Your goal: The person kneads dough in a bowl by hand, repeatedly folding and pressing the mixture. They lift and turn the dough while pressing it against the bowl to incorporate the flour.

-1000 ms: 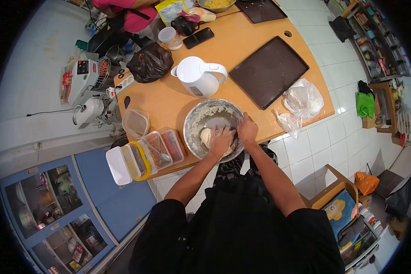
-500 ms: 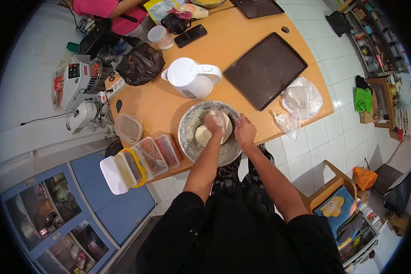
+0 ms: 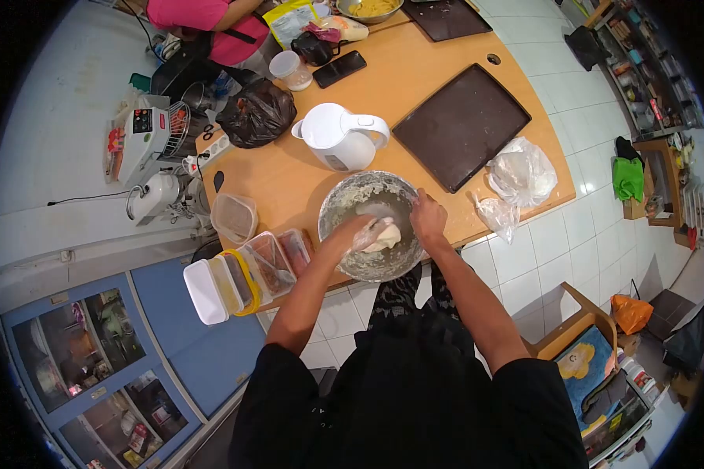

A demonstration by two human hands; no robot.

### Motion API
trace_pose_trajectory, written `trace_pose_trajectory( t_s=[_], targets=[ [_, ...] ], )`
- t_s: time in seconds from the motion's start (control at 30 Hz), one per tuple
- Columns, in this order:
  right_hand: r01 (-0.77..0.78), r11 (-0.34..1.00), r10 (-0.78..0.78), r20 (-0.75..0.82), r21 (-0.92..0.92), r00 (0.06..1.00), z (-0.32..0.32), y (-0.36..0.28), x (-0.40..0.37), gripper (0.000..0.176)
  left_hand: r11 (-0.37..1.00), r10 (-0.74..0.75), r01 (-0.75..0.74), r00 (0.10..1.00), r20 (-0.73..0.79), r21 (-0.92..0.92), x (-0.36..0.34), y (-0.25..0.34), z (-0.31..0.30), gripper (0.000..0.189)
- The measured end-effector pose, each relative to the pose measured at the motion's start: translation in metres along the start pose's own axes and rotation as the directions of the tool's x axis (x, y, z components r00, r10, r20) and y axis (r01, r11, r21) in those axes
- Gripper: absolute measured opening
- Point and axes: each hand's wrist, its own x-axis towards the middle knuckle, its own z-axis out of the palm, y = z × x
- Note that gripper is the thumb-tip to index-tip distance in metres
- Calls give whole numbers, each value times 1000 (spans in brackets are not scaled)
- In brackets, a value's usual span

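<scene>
A large metal mixing bowl (image 3: 338, 205), its inside smeared with flour and dough, rests at the table's near edge. Inside it lies a pale lump of dough (image 3: 386, 238). My left hand (image 3: 357, 233) reaches into the bowl from the left, floury fingers curled against the dough; part of the lump is hidden behind them. On the right side, my right hand (image 3: 428, 217) is closed around the bowl's rim. Just beyond the bowl stands a white electric kettle (image 3: 336, 137).
A dark baking tray (image 3: 461, 125) and floury plastic bags (image 3: 520, 173) lie to the right. Lidded containers (image 3: 242, 281) and a clear tub (image 3: 234, 217) stand left. Farther back are a black plastic bag (image 3: 256, 113), a phone (image 3: 339, 69) and a person in pink (image 3: 203, 27).
My left hand has shifted from on top of the dough to its left side, and the dough looks gathered into a smaller lump. My right hand stays on the rim.
</scene>
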Motion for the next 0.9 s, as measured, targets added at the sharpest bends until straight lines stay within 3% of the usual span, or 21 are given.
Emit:
trace_pose_trajectory(
  t_s=[0.1, 0.2, 0.3, 0.47, 0.53, 0.6, 0.67, 0.77, 0.87, 0.9],
  targets=[
    [-2, 1000, 3, -14, 22, 1000, -2, 3, -2, 14, 997, -62, 49, 972, -225, -61, -18, -34, 24, 37],
    [-11, 1000, 12, -16, 23, 1000, -2, 1, -1, 13, 988, 42, 65, 752, -658, 138, -34, -72, 62, 38],
    [-9, 1000, 9, -13, 23, 1000, -2, 3, -1, 13, 958, -178, 286, 628, -757, 11, -46, -66, 70, 41],
    [-5, 1000, 5, -6, 14, 1000, 2, 4, -6, 15, 916, -123, 379, 577, -808, 131, -36, -59, 73, 46],
    [7, 1000, -7, -32, 28, 999, 2, 7, -7, 15, 916, -28, 358, 504, -863, 179, -28, -56, 62, 42],
    [-2, 1000, 2, -31, 7, 1000, -1, 8, -8, 16, 943, -73, 312, 532, -844, 115, -15, -63, 52, 39],
    [-7, 1000, 7, -21, 10, 1000, 1, 3, -8, 16, 962, -231, 263, 650, -724, -71, 1, -85, 42, 37],
    [-19, 1000, 19, -25, 23, 999, -2, 4, -7, 16, 896, -382, 441, 829, -408, 58, 4, -69, 35, 39],
    [-16, 1000, 17, -42, 22, 999, 1, 5, -10, 14, 934, -112, 240, 901, -419, 264, 3, -47, 56, 55],
    [-21, 1000, 22, -38, 16, 999, 1, 5, -9, 13, 892, -76, 300, 837, -542, 338, 6, -42, 73, 56]
  ],
)
